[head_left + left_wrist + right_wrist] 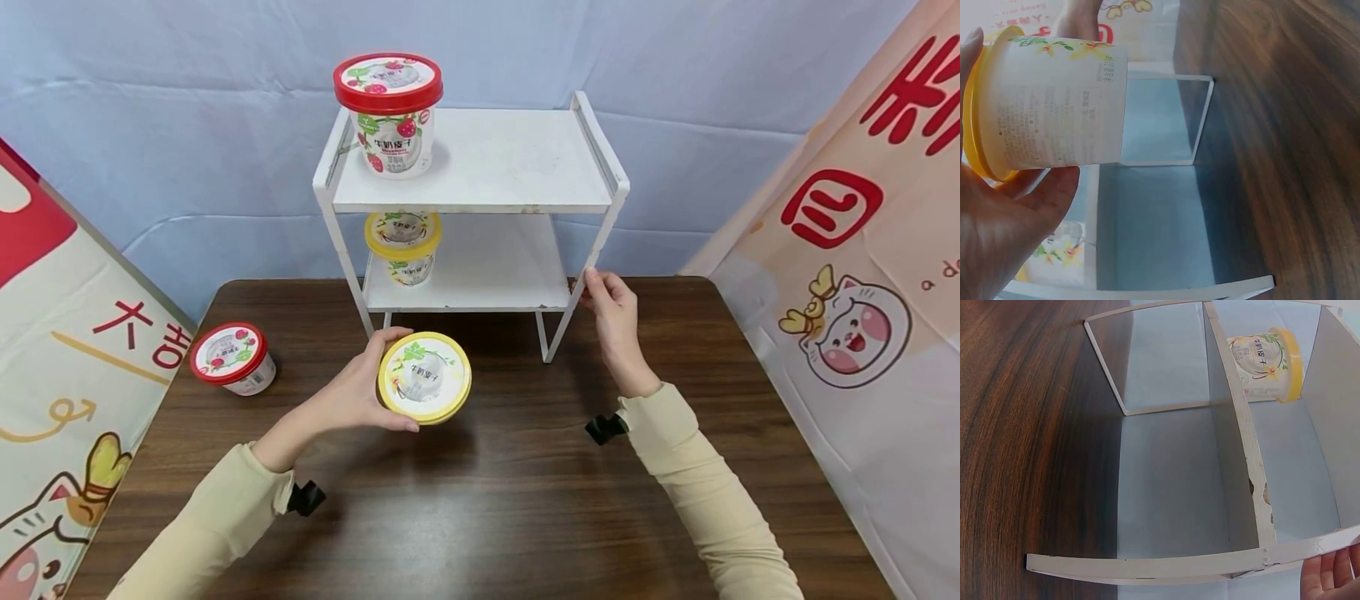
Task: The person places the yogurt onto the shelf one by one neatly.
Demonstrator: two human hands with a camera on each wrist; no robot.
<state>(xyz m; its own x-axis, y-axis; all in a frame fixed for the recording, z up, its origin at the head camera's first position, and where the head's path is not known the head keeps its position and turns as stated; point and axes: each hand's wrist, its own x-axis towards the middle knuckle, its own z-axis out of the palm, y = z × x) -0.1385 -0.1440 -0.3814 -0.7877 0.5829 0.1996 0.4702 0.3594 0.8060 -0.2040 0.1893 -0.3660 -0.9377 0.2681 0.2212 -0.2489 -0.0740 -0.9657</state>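
Observation:
My left hand [360,392] grips a yellow-lidded paper tub [424,379] with vanilla flowers and Chinese lettering. The tub hangs above the table in front of the white two-tier shelf [480,298], its lid facing the head camera. In the left wrist view the tub's printed side [1054,106] shows between thumb and fingers. At the shelf's right front post, my right hand [617,329] holds the post between thumb and fingers; in the right wrist view its fingertips [1329,570] lie against it. A second yellow-lidded tub [405,242] stands on the lower tier, at the left.
On the top tier at the left stands a large red-lidded strawberry tub [393,137]. A smaller red-lidded tub [234,358] is on the brown table [510,508], left of my left hand. Light cloth hangs behind, and printed banners [840,292] flank the table.

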